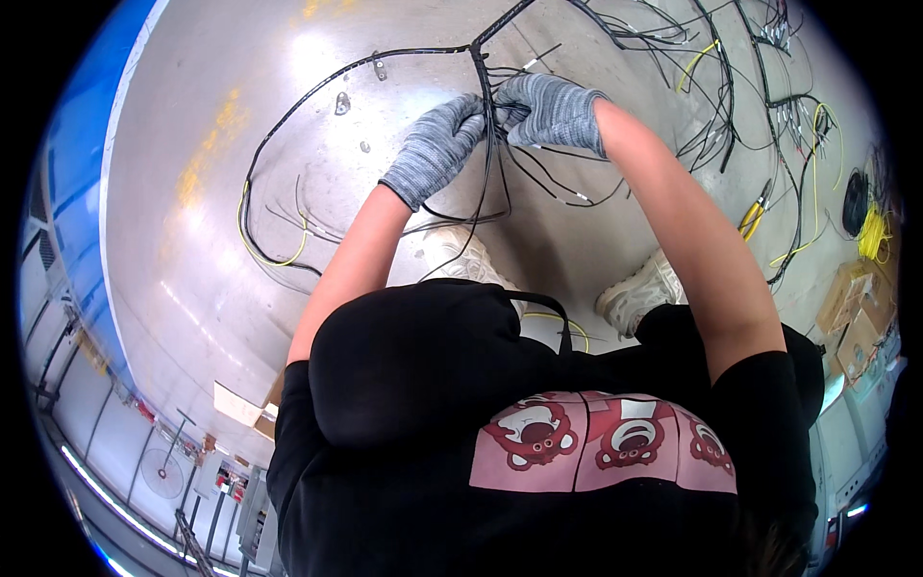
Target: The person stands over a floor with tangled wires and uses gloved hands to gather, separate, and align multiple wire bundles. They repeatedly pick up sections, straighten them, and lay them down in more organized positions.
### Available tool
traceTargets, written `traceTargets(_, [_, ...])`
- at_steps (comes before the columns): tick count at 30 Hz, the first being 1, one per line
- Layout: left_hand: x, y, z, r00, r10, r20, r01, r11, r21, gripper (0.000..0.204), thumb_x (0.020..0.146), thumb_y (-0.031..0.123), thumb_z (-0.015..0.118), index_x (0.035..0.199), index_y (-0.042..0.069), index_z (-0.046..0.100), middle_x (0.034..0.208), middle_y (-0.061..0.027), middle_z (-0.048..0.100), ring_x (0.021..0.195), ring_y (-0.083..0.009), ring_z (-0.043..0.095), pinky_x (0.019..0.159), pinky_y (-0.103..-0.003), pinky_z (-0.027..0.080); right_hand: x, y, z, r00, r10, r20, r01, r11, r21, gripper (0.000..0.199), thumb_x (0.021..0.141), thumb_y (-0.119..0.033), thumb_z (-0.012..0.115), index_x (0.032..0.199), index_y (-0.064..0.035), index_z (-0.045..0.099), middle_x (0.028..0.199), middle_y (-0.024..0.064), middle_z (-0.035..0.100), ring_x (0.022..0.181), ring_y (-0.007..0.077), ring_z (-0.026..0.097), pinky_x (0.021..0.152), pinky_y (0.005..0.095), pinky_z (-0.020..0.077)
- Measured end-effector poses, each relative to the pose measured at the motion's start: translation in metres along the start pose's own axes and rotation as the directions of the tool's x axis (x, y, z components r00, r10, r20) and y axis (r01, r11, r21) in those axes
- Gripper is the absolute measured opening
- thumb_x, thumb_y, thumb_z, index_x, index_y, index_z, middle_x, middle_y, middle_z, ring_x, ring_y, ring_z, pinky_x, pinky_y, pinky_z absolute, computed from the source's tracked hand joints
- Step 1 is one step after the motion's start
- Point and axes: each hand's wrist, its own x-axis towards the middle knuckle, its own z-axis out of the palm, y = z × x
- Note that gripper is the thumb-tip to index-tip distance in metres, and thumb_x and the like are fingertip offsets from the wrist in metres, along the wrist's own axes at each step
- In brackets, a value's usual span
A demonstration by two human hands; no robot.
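Note:
A black wiring harness (480, 69) lies on the grey floor ahead of me, with branches spreading from a junction just beyond my hands. My left hand (440, 142), in a grey knitted glove, closes on the bundle of black wires from its left side. On the right side of the same bundle my right hand (555, 112), gloved alike, pinches it with curled fingers. The right fingertips are partly hidden behind the wires. Loose black wires (562, 189), some with small white tags, fan out below my hands. A long taped branch (298, 104) curves away to the left.
More harness branches with thin wire ends (726, 77) spread at the far right. Yellow-handled pliers (755, 217) lie nearer, on the right. Beyond them are a black coil (855, 203), a yellow wire coil (874, 235) and cardboard boxes (856, 313). My shoes (463, 256) stand close below the wires.

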Motion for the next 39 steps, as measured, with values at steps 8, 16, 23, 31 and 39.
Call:
traceTargets(8, [-0.001, 0.000, -0.006, 0.991, -0.124, 0.059, 0.136, 0.950, -0.283, 0.021, 0.088, 0.014, 0.050, 0.101, 0.000, 0.056, 0.084, -0.0083, 0.061, 0.078, -0.0152, 0.055, 0.075, -0.027, 0.044, 0.011, 0.002, 0.001, 1.000, -0.016, -0.019, 0.013, 0.990, -0.144, 0.026, 0.061, -0.012, 0.068, 0.085, -0.0037, 0.062, 0.070, 0.0081, 0.060, 0.064, 0.0196, 0.056, 0.060, 0.0321, 0.0465])
traceTargets(16, [0.000, 0.020, -0.007, 0.976, -0.214, 0.035, 0.215, 0.935, -0.281, 0.019, 0.087, 0.016, 0.053, 0.093, 0.000, 0.061, 0.079, -0.0049, 0.062, 0.075, -0.0115, 0.053, 0.074, -0.026, 0.043, 0.013, 0.001, -0.002, 1.000, -0.029, -0.002, 0.029, 0.985, -0.168, 0.019, 0.060, -0.009, 0.066, 0.078, -0.0042, 0.062, 0.067, 0.0081, 0.060, 0.063, 0.0198, 0.056, 0.058, 0.0330, 0.0458])
traceTargets(23, [0.000, 0.023, -0.009, 0.961, -0.270, 0.063, 0.276, 0.908, -0.314, 0.020, 0.086, 0.017, 0.055, 0.091, -0.001, 0.062, 0.078, -0.0038, 0.061, 0.073, -0.0100, 0.052, 0.071, -0.024, 0.043, 0.013, 0.002, 0.001, 1.000, 0.016, -0.013, -0.017, 0.995, -0.093, 0.025, 0.061, -0.011, 0.068, 0.084, -0.0031, 0.061, 0.073, 0.0100, 0.061, 0.067, 0.0213, 0.058, 0.063, 0.0327, 0.0471])
traceTargets(31, [-0.002, 0.029, -0.007, 0.941, -0.337, 0.022, 0.323, 0.878, -0.353, 0.019, 0.086, 0.016, 0.055, 0.092, -0.002, 0.061, 0.076, -0.0041, 0.062, 0.069, -0.0095, 0.052, 0.068, -0.023, 0.043, 0.002, -0.029, -0.006, 0.992, 0.106, 0.065, -0.090, 0.972, -0.216, 0.042, 0.064, -0.012, 0.070, 0.102, -0.0009, 0.057, 0.087, 0.0082, 0.061, 0.081, 0.0198, 0.057, 0.076, 0.0310, 0.0471])
traceTargets(39, [-0.002, 0.018, 0.000, 0.956, -0.293, -0.022, 0.258, 0.874, -0.411, 0.016, 0.085, 0.016, 0.057, 0.090, 0.001, 0.061, 0.074, -0.0014, 0.059, 0.070, -0.0092, 0.051, 0.068, -0.023, 0.042, 0.009, -0.022, 0.002, 0.993, 0.116, -0.006, -0.112, 0.933, -0.342, 0.043, 0.061, -0.009, 0.067, 0.102, -0.0008, 0.057, 0.087, 0.0123, 0.062, 0.079, 0.0238, 0.059, 0.071, 0.0329, 0.0485])
